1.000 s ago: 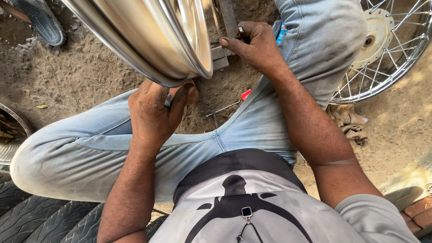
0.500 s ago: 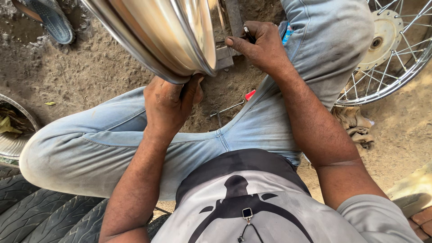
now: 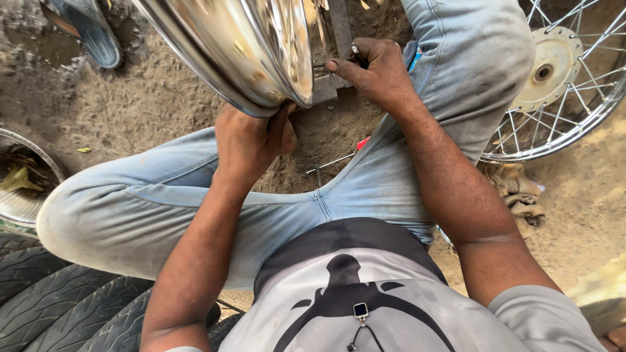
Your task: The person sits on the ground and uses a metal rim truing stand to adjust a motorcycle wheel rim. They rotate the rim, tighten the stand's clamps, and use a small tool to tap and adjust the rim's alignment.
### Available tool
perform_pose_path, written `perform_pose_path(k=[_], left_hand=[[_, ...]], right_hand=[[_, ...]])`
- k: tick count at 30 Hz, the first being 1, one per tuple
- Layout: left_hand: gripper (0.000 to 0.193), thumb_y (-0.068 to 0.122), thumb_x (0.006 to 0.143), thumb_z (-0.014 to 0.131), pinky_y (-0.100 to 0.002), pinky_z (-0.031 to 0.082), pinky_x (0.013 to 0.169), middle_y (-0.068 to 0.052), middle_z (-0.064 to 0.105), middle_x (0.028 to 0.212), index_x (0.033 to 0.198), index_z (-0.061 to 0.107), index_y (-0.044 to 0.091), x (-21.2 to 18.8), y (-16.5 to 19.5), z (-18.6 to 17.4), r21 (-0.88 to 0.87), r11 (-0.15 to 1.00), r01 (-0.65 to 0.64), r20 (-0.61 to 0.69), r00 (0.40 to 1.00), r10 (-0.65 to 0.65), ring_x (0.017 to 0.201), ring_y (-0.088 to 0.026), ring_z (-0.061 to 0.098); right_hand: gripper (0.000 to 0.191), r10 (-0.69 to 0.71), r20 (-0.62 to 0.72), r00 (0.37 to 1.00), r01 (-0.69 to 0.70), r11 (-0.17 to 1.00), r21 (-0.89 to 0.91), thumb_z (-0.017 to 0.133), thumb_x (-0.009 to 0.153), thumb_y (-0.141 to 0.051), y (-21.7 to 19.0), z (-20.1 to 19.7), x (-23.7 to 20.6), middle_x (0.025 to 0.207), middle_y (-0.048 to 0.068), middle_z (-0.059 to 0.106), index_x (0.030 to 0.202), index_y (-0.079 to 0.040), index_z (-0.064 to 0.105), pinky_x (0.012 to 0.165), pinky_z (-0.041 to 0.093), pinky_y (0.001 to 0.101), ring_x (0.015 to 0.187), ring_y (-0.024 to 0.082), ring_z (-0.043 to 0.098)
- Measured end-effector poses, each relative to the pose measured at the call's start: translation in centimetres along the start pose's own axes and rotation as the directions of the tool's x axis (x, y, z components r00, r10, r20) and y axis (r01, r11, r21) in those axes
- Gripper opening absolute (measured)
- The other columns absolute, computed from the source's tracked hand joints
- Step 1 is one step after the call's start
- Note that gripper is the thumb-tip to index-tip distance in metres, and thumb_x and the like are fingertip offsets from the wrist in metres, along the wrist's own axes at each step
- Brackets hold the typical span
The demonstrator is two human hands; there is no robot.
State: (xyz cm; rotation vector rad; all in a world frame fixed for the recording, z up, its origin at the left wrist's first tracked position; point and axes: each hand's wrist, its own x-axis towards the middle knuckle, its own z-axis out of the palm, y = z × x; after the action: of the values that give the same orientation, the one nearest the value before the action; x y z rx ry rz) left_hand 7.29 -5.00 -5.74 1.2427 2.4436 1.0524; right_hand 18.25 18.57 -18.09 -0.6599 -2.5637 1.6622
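Note:
A shiny chrome wheel rim (image 3: 241, 45) stands in front of me at the top centre of the head view, above the sandy ground. My left hand (image 3: 251, 140) grips the rim's lower edge from below, fingers curled around it. My right hand (image 3: 372, 68) is closed on a small metal tool (image 3: 357, 53) held against the grey metal stand (image 3: 329, 78) beside the rim. I sit with my legs spread in light blue jeans (image 3: 195, 208).
A spoked wheel with a pale hub (image 3: 554, 72) lies at the top right. A dirty rag (image 3: 518, 192) lies below it. Black tyres (image 3: 59, 306) are stacked at the bottom left, a metal bowl (image 3: 19, 179) at the left edge, a sandal (image 3: 88, 29) at the top left. A thin metal rod (image 3: 329, 164) lies on the dirt.
The view has shifted so the rim and both hands sit slightly further right. My left hand has slid up closer under the rim's edge. The right hand stays at the stand.

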Motion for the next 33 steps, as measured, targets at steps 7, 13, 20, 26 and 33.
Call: perform_pose_path(k=[7, 13, 20, 26, 33], left_hand=[[0.036, -0.002, 0.093, 0.075, -0.038, 0.058, 0.082, -0.014, 0.061, 0.113, 0.121, 0.052, -0.007, -1.3, 1.9, -2.8, -0.44, 0.893, -0.096, -0.341, 0.938, -0.067, 0.101, -0.021, 0.063], [0.031, -0.004, 0.105, 0.078, -0.028, 0.063, 0.092, -0.012, 0.063, 0.112, 0.126, 0.054, -0.003, -1.7, 2.2, -1.3, -0.366, 0.931, 0.0, -0.236, 0.967, -0.093, 0.105, -0.017, 0.073], [0.024, 0.001, 0.102, 0.082, -0.027, 0.059, 0.083, -0.012, 0.067, 0.109, 0.115, 0.062, 0.001, -2.1, 1.7, -1.3, -0.17, 0.985, -0.005, -0.254, 0.966, -0.039, 0.094, -0.016, 0.073], [0.014, 0.003, 0.108, 0.076, -0.028, 0.058, 0.08, -0.01, 0.072, 0.108, 0.117, 0.065, 0.003, -2.0, 1.7, -2.6, -0.241, 0.97, 0.04, -0.221, 0.971, -0.095, 0.09, -0.017, 0.074], [0.027, 0.008, 0.093, 0.083, -0.041, 0.053, 0.085, -0.017, 0.069, 0.108, 0.114, 0.067, 0.003, -1.1, 1.8, -1.0, -0.011, 0.996, 0.086, -0.066, 0.994, -0.087, 0.102, -0.037, 0.069]], right_hand=[[0.052, -0.007, -0.027, 1.0, 0.006, 0.998, -0.055, 0.088, 0.094, -0.042, 0.7, 0.3, 0.0, 0.059, 0.0, 0.052, 0.07, -0.005, 0.06, 0.048, 0.036, 0.0316, 0.056, 0.008, 0.046], [0.05, -0.027, -0.019, 0.999, 0.025, 0.998, -0.066, 0.086, 0.094, -0.045, 0.9, 0.2, 0.0, 0.058, -0.001, 0.053, 0.069, -0.009, 0.061, 0.046, 0.038, 0.0309, 0.054, 0.007, 0.049], [0.05, -0.05, -0.017, 0.999, 0.049, 0.996, -0.07, 0.086, 0.096, -0.044, 0.9, 0.2, -0.2, 0.059, 0.001, 0.054, 0.071, -0.008, 0.062, 0.046, 0.039, 0.0312, 0.055, 0.008, 0.051], [0.043, 0.04, 0.021, 0.999, -0.042, 0.997, 0.06, 0.082, 0.095, -0.045, 0.4, 0.0, -0.3, 0.061, -0.003, 0.058, 0.079, -0.009, 0.066, 0.046, 0.041, 0.0291, 0.054, 0.005, 0.051], [0.051, 0.01, -0.001, 1.0, -0.01, 1.0, -0.004, 0.086, 0.095, -0.046, 0.2, 0.0, -0.2, 0.06, -0.001, 0.055, 0.074, -0.005, 0.064, 0.047, 0.039, 0.0288, 0.055, 0.006, 0.05]])
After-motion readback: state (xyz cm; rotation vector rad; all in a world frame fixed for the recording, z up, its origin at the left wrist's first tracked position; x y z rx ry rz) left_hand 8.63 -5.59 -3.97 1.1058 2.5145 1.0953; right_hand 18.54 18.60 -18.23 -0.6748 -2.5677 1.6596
